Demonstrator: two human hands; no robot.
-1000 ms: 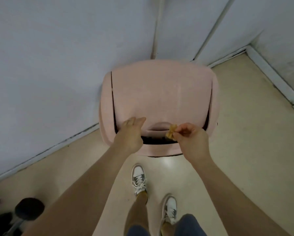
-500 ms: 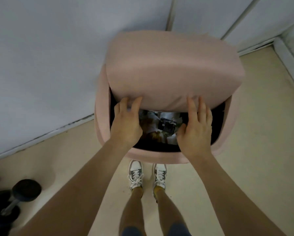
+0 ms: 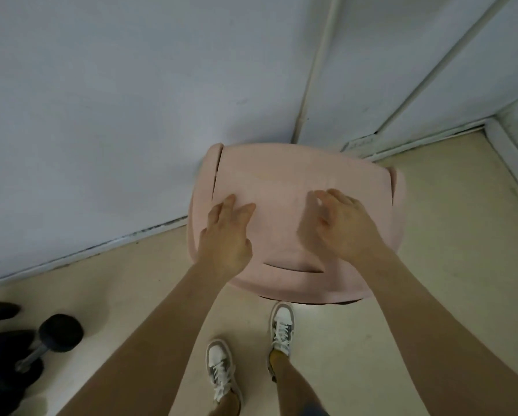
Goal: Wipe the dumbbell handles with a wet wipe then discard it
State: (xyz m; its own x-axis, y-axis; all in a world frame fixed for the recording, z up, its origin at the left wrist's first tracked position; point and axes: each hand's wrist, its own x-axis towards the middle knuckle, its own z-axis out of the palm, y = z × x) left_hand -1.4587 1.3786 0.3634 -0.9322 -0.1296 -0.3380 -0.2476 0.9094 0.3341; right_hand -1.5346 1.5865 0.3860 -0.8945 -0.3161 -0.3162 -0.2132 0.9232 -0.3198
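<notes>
Grip loose, empty: left hand (image 3: 225, 235) and right hand (image 3: 340, 226) over shut bin lid (image 3: 277, 180); wall (image 3: 125, 109) behind, floor (image 3: 449, 244) rightward.

1. The bin lid (image 3: 296, 187) is coloured a plain, pale pink; darker slits are seen along its left edge and near its front.
2. The wall (image 3: 101, 100) is painted a flat whitish grey with a faint blue cast, and dark scuffing is seen along its base.
3. The floor (image 3: 446, 265) is finished in plain cream-beige.
4. The dumbbell (image 3: 61, 333) is shown with black heads and a grey metallic handle.
5. The left shoe (image 3: 220, 367) and right shoe (image 3: 281, 328) are coloured white with grey panels and white laces.
6. A mustard-yellow sock (image 3: 277, 357) is seen at the right shoe.
</notes>
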